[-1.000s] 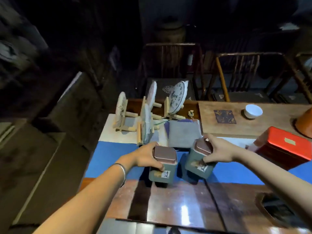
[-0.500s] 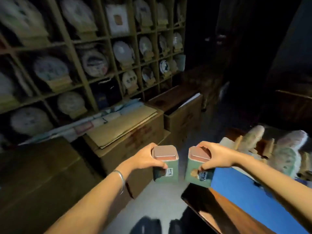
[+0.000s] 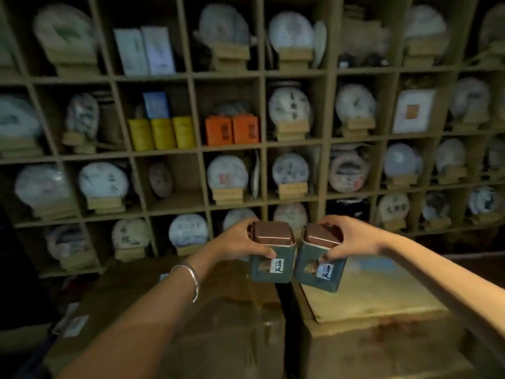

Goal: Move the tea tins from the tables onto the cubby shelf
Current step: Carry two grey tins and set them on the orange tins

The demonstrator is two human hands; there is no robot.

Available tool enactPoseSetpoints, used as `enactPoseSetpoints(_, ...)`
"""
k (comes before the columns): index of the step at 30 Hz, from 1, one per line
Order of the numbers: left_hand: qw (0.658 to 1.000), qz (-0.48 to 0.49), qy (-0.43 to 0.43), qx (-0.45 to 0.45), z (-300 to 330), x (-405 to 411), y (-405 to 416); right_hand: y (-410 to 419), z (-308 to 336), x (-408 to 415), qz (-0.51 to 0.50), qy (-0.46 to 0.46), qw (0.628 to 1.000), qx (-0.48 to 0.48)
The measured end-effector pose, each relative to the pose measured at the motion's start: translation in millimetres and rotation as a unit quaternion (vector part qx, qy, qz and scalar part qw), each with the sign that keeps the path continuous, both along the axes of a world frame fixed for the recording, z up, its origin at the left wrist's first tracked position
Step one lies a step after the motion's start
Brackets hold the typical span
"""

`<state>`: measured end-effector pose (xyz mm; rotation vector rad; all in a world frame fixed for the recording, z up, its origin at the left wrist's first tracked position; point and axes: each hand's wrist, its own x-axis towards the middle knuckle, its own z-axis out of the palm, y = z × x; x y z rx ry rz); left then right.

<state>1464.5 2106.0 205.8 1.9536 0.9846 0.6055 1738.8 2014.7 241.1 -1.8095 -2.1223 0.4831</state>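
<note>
Two green square tea tins with copper lids are held side by side in the air. My left hand point(image 3: 236, 243) grips the left tin point(image 3: 270, 265) by its top; my right hand point(image 3: 348, 240) grips the right tin point(image 3: 318, 269), which tilts slightly. Each tin bears a white label with dark characters. Straight ahead stands the wooden cubby shelf point(image 3: 263, 149), filling the whole upper view. Its cubbies hold round wrapped tea cakes on small stands. One cubby point(image 3: 175, 198), left of centre, holds only a single dark cake and has bare floor.
Large cardboard boxes point(image 3: 224, 324) stand between me and the shelf, below my hands. Flat sheets lie on the right box point(image 3: 374, 296). Yellow tins point(image 3: 165, 134) and orange boxes point(image 3: 232, 129) sit in middle cubbies.
I lifted both tins off the blue-covered table and turned left. The view swung from the table to face the cubby shelf head-on, tins still in hand.
</note>
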Motion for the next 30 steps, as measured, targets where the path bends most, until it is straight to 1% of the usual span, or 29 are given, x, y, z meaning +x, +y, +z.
enactPoseSetpoints(3,0.998,0.051,-0.019,0.036,39.7,-13.7,39.6,63.2,39.0,-11.7,0.045,0.001,0.998,0.042)
enactPoseSetpoints(9,0.987,0.118,-0.026,0.105,111.9,-28.7,113.2,165.5,113.6,-23.4,0.116,-0.012,0.99,0.081)
enactPoseSetpoints(13,0.982,0.144,-0.044,0.114,150.7,-36.9,157.5,218.3,157.2,-31.4,0.142,-0.009,0.984,0.109)
enactPoseSetpoints(17,0.977,0.153,-0.049,0.141,188.1,-46.0,190.0,266.2,190.2,-39.8,0.14,0.037,0.981,0.129)
enactPoseSetpoints(21,0.959,0.196,-0.122,0.165,213.8,-56.3,234.8,314.0,213.9,-49.1,0.1,0.066,0.979,0.166)
enactPoseSetpoints(23,0.952,0.208,-0.142,0.171,226.9,-60.9,259.2,335.8,226.1,-53.5,0.081,0.072,0.977,0.183)
enactPoseSetpoints(27,0.951,0.187,-0.167,0.181,256.5,-66.5,313.2,374.9,255.7,-60.6,0.063,0.077,0.974,0.202)
enactPoseSetpoints(30,0.951,0.169,-0.161,0.201,273.4,-67.5,352.2,401.4,277.1,-62.8,0.053,0.07,0.973,0.215)
